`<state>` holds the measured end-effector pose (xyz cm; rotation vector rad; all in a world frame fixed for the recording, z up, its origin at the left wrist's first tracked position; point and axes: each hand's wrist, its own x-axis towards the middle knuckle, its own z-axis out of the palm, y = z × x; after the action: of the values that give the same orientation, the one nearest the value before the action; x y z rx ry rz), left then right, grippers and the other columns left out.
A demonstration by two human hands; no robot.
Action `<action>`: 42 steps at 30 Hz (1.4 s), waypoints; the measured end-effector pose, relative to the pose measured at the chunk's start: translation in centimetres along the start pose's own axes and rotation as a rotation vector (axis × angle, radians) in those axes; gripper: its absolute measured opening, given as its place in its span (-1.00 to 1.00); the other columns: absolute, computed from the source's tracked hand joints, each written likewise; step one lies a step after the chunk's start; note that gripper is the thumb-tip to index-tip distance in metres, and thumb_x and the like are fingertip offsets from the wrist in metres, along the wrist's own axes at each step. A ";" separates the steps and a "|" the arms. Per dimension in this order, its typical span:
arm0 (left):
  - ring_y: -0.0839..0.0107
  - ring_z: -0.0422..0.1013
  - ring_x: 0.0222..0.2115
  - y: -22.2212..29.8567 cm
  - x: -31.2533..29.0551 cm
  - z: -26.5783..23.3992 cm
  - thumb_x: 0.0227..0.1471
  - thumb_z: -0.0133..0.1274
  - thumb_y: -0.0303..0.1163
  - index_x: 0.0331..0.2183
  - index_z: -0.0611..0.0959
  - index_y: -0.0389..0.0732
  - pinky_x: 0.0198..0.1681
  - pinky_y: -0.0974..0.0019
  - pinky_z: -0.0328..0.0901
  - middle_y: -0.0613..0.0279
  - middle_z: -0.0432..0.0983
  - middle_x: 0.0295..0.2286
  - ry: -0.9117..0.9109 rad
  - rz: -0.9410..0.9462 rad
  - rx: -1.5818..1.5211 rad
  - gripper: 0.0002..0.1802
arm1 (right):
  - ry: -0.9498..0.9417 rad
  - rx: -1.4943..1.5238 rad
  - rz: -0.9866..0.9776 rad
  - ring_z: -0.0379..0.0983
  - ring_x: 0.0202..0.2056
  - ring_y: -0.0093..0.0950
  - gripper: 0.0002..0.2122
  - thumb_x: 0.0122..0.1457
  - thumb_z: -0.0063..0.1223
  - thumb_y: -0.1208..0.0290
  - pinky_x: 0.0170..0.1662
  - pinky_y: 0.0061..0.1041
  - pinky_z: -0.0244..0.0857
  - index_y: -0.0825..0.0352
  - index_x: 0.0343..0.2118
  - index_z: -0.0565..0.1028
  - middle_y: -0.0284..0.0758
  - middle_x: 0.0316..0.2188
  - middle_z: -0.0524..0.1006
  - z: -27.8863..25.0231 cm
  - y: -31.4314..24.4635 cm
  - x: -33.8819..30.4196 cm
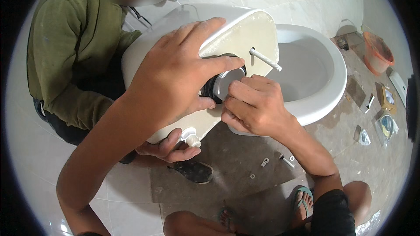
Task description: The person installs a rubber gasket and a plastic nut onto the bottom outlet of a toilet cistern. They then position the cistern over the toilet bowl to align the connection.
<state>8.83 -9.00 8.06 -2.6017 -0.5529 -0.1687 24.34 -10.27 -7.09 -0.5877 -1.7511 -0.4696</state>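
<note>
Handling a ring [217,88] at frame centre, on the tank [238,35].
Left hand [173,65] is clasping it, thumb and forefinger spread; right hand [256,105] is curling at its rim, pinch unclear; uneven pressing could leave it crooked.

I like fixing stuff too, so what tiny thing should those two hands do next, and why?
Perhaps the right hand should press gently around the black ring while the left hand steadies it: the left thumb and index finger span it, the right hand curls at its edge, and it sits against the cream-faced tank.
</note>
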 end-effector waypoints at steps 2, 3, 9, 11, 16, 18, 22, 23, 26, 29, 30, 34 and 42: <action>0.02 0.26 0.15 -0.3 0.0 -0.1 -0.52 0.49 -0.44 -0.01 0.65 0.12 0.19 0.04 0.24 0.06 0.19 0.22 -0.012 -0.007 0.002 -0.14 | -0.011 0.011 0.023 0.40 -0.51 -0.42 -0.79 -0.23 0.30 0.40 -0.48 -0.38 0.31 0.32 -0.59 0.46 -0.36 -0.44 0.36 -0.1 0.0 0.1; 0.01 0.26 0.15 -0.4 0.0 -0.1 -0.52 0.49 -0.43 0.00 0.65 0.13 0.19 0.04 0.24 0.05 0.19 0.22 -0.011 -0.009 -0.001 -0.15 | -0.006 0.023 0.045 0.40 -0.51 -0.41 -0.79 -0.23 0.30 0.40 -0.47 -0.38 0.31 0.32 -0.60 0.46 -0.36 -0.44 0.36 0.0 -0.1 0.2; -0.03 0.24 0.17 -1.3 0.5 -0.7 -0.44 0.46 -0.43 0.00 0.65 0.17 0.20 0.03 0.23 0.01 0.15 0.25 -0.070 0.034 -0.062 -0.19 | -0.019 0.017 0.111 0.42 -0.50 -0.38 -0.82 -0.20 0.28 0.43 -0.46 -0.36 0.31 0.33 -0.60 0.46 -0.34 -0.48 0.35 -0.3 -0.6 0.1; -0.04 0.23 0.18 -1.4 0.6 -0.6 -0.44 0.45 -0.44 -0.01 0.66 0.16 0.21 0.03 0.22 0.01 0.14 0.25 -0.077 0.047 -0.061 -0.21 | 0.006 0.026 0.121 0.39 -0.54 -0.38 -0.83 -0.25 0.26 0.47 -0.49 -0.36 0.28 0.33 -0.61 0.45 -0.34 -0.51 0.32 -0.1 -0.5 0.0; -0.05 0.20 0.19 -1.6 0.7 -0.3 -0.46 0.44 -0.47 -0.04 0.68 0.10 0.23 0.05 0.20 0.01 0.13 0.26 -0.063 0.085 -0.079 -0.23 | -0.076 0.059 0.183 0.46 -0.47 -0.30 -0.80 -0.15 0.29 0.42 -0.42 -0.31 0.34 0.35 -0.54 0.46 -0.31 -0.50 0.36 -0.8 -0.4 0.2; -0.04 0.20 0.20 -1.5 0.8 -0.3 -0.47 0.44 -0.47 -0.04 0.68 0.08 0.24 0.06 0.19 0.02 0.11 0.26 -0.063 0.099 -0.106 -0.23 | -0.111 0.215 0.383 0.48 -0.41 -0.19 -0.72 -0.13 0.32 0.43 -0.37 -0.24 0.37 0.38 -0.39 0.44 -0.25 -0.44 0.38 -2.0 -0.1 -0.7; -0.01 0.18 0.21 -1.3 1.0 -0.4 -0.49 0.44 -0.48 -0.05 0.68 0.06 0.25 0.03 0.19 0.05 0.09 0.27 -0.081 0.115 -0.079 -0.22 | -0.155 0.220 0.813 0.44 -0.20 -0.08 -0.42 -0.23 0.43 0.44 -0.22 -0.20 0.35 0.36 -0.13 0.32 -0.15 -0.27 0.38 -4.6 -1.4 -1.3; -0.01 0.17 0.22 -1.2 1.1 -0.4 -0.50 0.43 -0.48 -0.05 0.68 0.07 0.25 0.01 0.19 0.06 0.08 0.27 -0.090 0.106 -0.084 -0.22 | -0.196 0.193 0.808 0.42 -0.17 -0.08 -0.37 -0.25 0.44 0.44 -0.18 -0.18 0.33 0.35 -0.10 0.29 -0.13 -0.22 0.36 -4.9 -1.4 -1.3; -0.01 0.12 0.25 -1.3 1.1 -0.6 -0.53 0.42 -0.48 -0.06 0.68 0.09 0.25 -0.06 0.19 0.08 0.04 0.28 -0.118 0.085 -0.073 -0.21 | -0.282 0.113 0.778 0.37 -0.11 -0.08 -0.29 -0.27 0.47 0.42 -0.08 -0.16 0.29 0.34 -0.04 0.24 -0.08 -0.11 0.30 -4.7 -1.3 -1.3; -0.04 0.09 0.27 -1.4 1.3 -0.5 -0.56 0.40 -0.46 -0.07 0.68 0.12 0.25 -0.11 0.19 0.10 0.01 0.28 -0.129 0.094 -0.052 -0.20 | -0.331 -0.043 0.766 0.34 -0.12 -0.11 -0.33 -0.25 0.45 0.41 -0.05 -0.18 0.29 0.38 -0.04 0.30 -0.09 -0.09 0.29 -4.1 -1.1 -2.3; -0.05 0.09 0.27 -1.3 1.4 -0.5 -0.56 0.39 -0.45 -0.07 0.68 0.13 0.25 -0.12 0.19 0.10 0.00 0.29 -0.127 0.096 -0.050 -0.20 | -0.364 -0.117 0.776 0.33 -0.12 -0.11 -0.34 -0.24 0.45 0.40 -0.04 -0.19 0.29 0.40 -0.03 0.32 -0.10 -0.10 0.29 -4.0 -1.3 -2.6; -0.06 0.09 0.27 -1.3 1.4 -0.4 -0.56 0.38 -0.43 -0.07 0.68 0.13 0.26 -0.10 0.18 0.09 -0.01 0.29 -0.110 0.108 -0.044 -0.20 | -0.269 -0.072 0.866 0.36 -0.08 -0.18 -0.35 -0.19 0.42 0.37 -0.03 -0.27 0.33 0.42 0.03 0.40 -0.13 -0.08 0.30 -4.3 -1.5 -2.7; -0.08 0.09 0.26 -1.7 1.7 -0.3 -0.53 0.42 -0.46 -0.09 0.69 0.04 0.26 -0.08 0.16 0.03 0.04 0.27 -0.059 0.135 -0.097 -0.24 | 0.610 0.269 0.642 0.38 -0.01 -0.28 -0.34 -0.23 0.54 0.39 -0.01 -0.33 0.34 0.42 -0.01 0.46 -0.18 -0.11 0.45 2.8 -2.9 -1.2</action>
<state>9.69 -7.19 9.42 -2.7347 -0.3969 -0.0770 20.69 -11.08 -8.98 -0.6832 -0.9496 0.0486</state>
